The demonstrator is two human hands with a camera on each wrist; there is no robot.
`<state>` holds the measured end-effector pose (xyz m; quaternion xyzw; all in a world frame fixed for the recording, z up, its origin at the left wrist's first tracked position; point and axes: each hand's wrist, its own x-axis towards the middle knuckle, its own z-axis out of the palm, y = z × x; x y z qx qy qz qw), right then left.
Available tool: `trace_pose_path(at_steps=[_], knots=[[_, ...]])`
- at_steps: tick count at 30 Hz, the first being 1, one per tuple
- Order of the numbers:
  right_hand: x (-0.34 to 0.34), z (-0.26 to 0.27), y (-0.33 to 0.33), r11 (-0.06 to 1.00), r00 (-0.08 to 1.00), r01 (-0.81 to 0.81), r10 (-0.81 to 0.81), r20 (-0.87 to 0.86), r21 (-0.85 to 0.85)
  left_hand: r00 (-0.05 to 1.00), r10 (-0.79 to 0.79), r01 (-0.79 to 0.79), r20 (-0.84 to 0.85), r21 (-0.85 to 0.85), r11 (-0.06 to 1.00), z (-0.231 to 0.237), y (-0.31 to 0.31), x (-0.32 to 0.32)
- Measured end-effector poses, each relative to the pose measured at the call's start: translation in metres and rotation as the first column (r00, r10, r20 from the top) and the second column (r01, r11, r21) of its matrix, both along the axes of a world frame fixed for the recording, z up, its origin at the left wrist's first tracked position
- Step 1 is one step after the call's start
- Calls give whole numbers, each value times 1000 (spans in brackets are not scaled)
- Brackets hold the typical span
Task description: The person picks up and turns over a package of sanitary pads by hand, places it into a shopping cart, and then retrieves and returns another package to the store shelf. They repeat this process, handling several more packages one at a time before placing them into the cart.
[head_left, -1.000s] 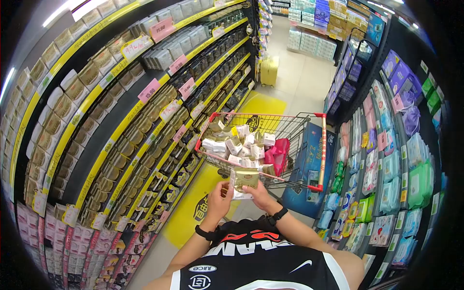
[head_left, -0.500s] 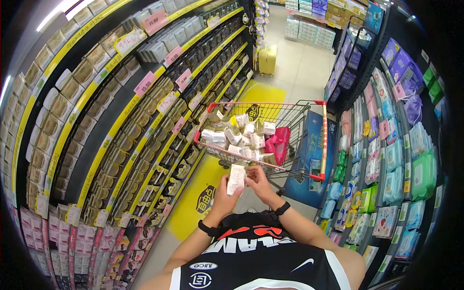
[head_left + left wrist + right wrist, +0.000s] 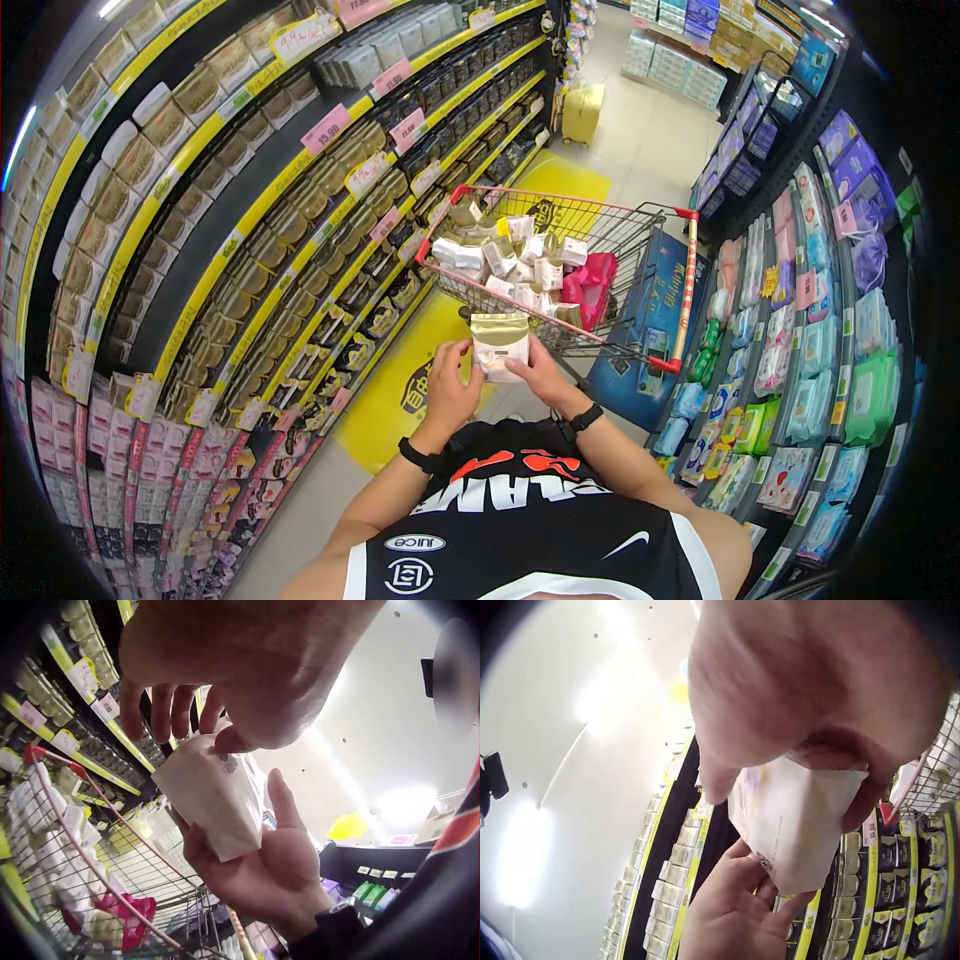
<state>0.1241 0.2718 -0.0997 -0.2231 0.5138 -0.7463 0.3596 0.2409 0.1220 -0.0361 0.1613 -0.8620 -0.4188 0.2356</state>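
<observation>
A white and gold packet (image 3: 500, 345) is held upright between both hands in front of the chest. Its upper part is gold and its lower part white. My left hand (image 3: 452, 388) holds the packet's left side, its thumb near the lower corner. On the other side, my right hand (image 3: 552, 375) grips it with the thumb over the front face. In the left wrist view the packet's plain white underside (image 3: 214, 799) shows between the hands. The right wrist view shows dark printing on its white side (image 3: 784, 825).
Just beyond the hands stands a wire shopping cart (image 3: 625, 285) with several similar packets and a bright pink item (image 3: 592, 285). Packed shelves (image 3: 270, 250) rise on the left, hanging packs (image 3: 800, 330) on the right. A yellow suitcase (image 3: 582, 112) stands farther up the aisle.
The packet was turned to a narrow white side half a second ago and now faces front with gold on top. Both hands have shifted their hold; the cart sits slightly higher in view.
</observation>
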Motion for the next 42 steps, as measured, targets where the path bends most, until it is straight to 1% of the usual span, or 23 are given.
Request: trace_pose_path(at_steps=[1, 3, 4, 7, 9, 10, 12, 13, 15, 16, 19, 20, 21, 23, 25, 26, 29, 32, 34, 35, 38, 41, 42], knots=[[0, -2, -3, 1000, 1000, -9, 9, -14, -17, 1000, -2, 2, 22, 10, 1000, -1, -3, 3], [-1, -7, -8, 997, 989, -22, 33, 147, -79, 998, -11, 10, 64, 27, 1000, -3, -10, 7], [0, -9, -10, 994, 973, -22, 47, 227, -110, 998, -32, 31, 52, 38, 999, -1, -11, 9], [7, -9, -14, 996, 977, 12, 7, 215, -87, 992, -121, 119, 45, 58, 991, 7, -14, 13], [11, -3, -14, 999, 988, -13, 21, 154, -53, 975, -207, 202, 77, 58, 978, 10, -15, 16], [12, 0, -14, 999, 992, -26, 30, 123, -34, 978, -198, 192, 70, 88, 977, 13, -12, 17], [12, 6, -12, 996, 996, -83, 83, -10, 44, 982, -181, 171, 55, 148, 974, 16, -4, 15], [12, 8, -10, 991, 991, -105, 112, -76, 86, 984, -175, 169, 46, 111, 979, 14, -2, 16], [12, 6, -5, 971, 966, -218, 229, -119, 97, 986, -165, 164, 27, 40, 986, 7, 2, 17], [13, 5, -2, 956, 948, -273, 286, -139, 106, 983, -175, 171, 54, 66, 983, 1, 1, 16], [20, -8, -2, 931, 915, -355, 365, -171, 86, 974, -182, 165, 132, 128, 978, -22, -5, 14], [23, -12, -1, 943, 927, -322, 332, -175, 85, 973, -169, 149, 155, 132, 980, -28, -7, 14], [22, -18, -2, 954, 948, -292, 298, -114, 70, 971, -157, 134, 178, 136, 982, -29, -7, 13], [17, -34, -6, 973, 974, -228, 228, 10, 42, 984, -136, 120, 113, 140, 983, -29, -5, 13], [12, -25, -7, 985, 983, -171, 169, 69, 17, 988, -150, 141, 38, 179, 974, -34, -9, 12], [9, -22, -7, 990, 985, -140, 139, 100, 6, 985, -173, 168, -3, 246, 954, -36, -10, 12], [8, -26, -5, 995, 997, -60, 57, 42, 78, 970, -215, 244, -116, 426, 871, -35, -9, 14], [3, -24, -1, 982, 975, -186, 180, 133, 34, 959, -220, 283, -179, 580, 764, -39, -10, 14], [5, -24, 0, 987, 985, -157, 154, 72, 39, 958, -218, 285, -186, 686, 670, -43, -10, 13], [7, -24, 1, 989, 989, -142, 140, 42, 41, 965, -206, 258, -160, 697, 669, -45, -10, 14], [10, -25, 3, 996, 993, -80, 76, 87, 42, 985, -144, 164, -92, 739, 653, -27, -8, 9], [13, -19, 1, 999, 993, -27, 23, 119, 35, 998, -31, 59, -53, 710, 701, -37, -9, 7], [16, -10, -3, 999, 991, 41, -43, 128, 22, 998, -23, 54, -54, 702, 711, -36, -11, 6]])
